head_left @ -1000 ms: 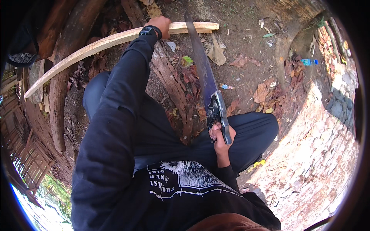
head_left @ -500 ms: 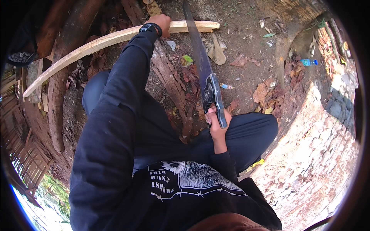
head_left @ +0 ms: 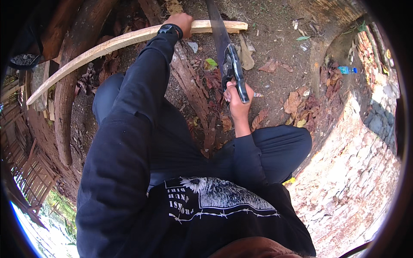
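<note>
Head view: the left hand (head_left: 180, 20) is clamped on a pale, curved wooden slat (head_left: 107, 45) resting across dark logs (head_left: 75, 64); the right hand (head_left: 235, 99) is closed around the black handle of a hand saw (head_left: 221, 41), its blade crossing the slat near the grip. Good practice, I judge: pin the slat firmly, stroke long and straight. Smooth, stripped wood; flat grey steel; rough bark; dry leaves on dirt.

Bare brown earth (head_left: 279, 38) carries everything here, scattered with dry leaves (head_left: 297, 103), one green leaf (head_left: 210, 64) and small wood chips. Dark logs (head_left: 73, 73) lie across it at the left, and a rough slab of bark (head_left: 191, 84) runs down the middle. At the far right a small blue bottle (head_left: 347, 69) lies near a pale stone wall (head_left: 357, 172).
</note>
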### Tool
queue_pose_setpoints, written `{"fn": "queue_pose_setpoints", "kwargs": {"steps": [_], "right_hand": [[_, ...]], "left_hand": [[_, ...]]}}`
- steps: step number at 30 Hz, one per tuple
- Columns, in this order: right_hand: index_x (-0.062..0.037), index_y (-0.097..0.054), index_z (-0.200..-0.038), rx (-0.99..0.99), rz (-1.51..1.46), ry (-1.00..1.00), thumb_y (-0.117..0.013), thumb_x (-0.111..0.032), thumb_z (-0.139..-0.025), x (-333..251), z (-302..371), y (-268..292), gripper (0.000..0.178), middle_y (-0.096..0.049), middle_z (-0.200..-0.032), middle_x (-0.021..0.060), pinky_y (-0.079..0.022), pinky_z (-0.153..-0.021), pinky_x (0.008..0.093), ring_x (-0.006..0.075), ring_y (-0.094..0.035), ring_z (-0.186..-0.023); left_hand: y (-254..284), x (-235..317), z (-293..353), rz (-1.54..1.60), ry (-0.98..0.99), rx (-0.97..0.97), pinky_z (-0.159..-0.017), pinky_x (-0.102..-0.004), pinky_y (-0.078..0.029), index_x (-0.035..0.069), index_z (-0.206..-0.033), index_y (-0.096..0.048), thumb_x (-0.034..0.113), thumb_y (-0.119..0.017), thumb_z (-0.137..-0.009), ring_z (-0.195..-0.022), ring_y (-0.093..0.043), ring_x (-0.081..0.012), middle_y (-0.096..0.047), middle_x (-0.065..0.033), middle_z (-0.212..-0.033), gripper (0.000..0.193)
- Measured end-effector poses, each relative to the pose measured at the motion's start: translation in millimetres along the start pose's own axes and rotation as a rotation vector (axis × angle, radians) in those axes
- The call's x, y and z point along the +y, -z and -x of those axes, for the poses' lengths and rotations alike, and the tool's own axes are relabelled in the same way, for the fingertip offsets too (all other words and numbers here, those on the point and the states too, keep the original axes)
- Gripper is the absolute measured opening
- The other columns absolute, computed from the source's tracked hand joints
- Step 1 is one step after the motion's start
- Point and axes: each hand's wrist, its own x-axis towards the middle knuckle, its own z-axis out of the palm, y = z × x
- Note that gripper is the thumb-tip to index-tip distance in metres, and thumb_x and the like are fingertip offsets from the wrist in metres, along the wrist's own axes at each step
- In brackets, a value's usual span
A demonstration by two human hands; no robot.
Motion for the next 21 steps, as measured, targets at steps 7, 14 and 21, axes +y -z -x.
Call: {"fn": "queue_pose_setpoints", "kwargs": {"steps": [7,14,21], "right_hand": [[0.0030,-0.055,-0.092,0.002,0.106,-0.051,-0.060,0.006,-0.097,-34.7,125.6,59.6,0.007,-0.051,-0.065,0.0045,-0.039,-0.050,0.0285,0.0106,-0.048,-0.053],[-0.0004,-0.057,-0.086,0.039,-0.145,0.012,-0.066,0.002,-0.096,2.9,7.2,-1.6,0.014,-0.052,-0.065,-0.0009,-0.038,-0.049,0.0259,0.0068,-0.048,-0.052],[0.0006,-0.056,-0.091,-0.021,-0.068,0.024,-0.062,0.003,-0.099,10.2,-27.3,-13.3,0.010,-0.048,-0.064,0.0016,-0.037,-0.051,0.0299,0.0110,-0.045,-0.053]], "left_hand": [[-3.1,-3.5,-4.0,0.012,-0.009,0.024,-0.096,-0.0481,-0.061,0.011,-0.117,-0.079,0.030,-0.085,-0.080,-0.105,-0.075,-0.0368,-0.077,-0.0179,-0.110,0.042],[4.4,1.0,-3.7,-0.004,-0.031,0.010,-0.095,-0.0477,-0.062,0.010,-0.116,-0.078,0.030,-0.085,-0.081,-0.104,-0.075,-0.0373,-0.077,-0.0178,-0.110,0.041],[13.7,-6.5,10.6,0.051,0.019,0.001,-0.096,-0.0468,-0.062,0.011,-0.113,-0.081,0.028,-0.084,-0.081,-0.108,-0.076,-0.0356,-0.079,-0.0172,-0.113,0.036]]}}
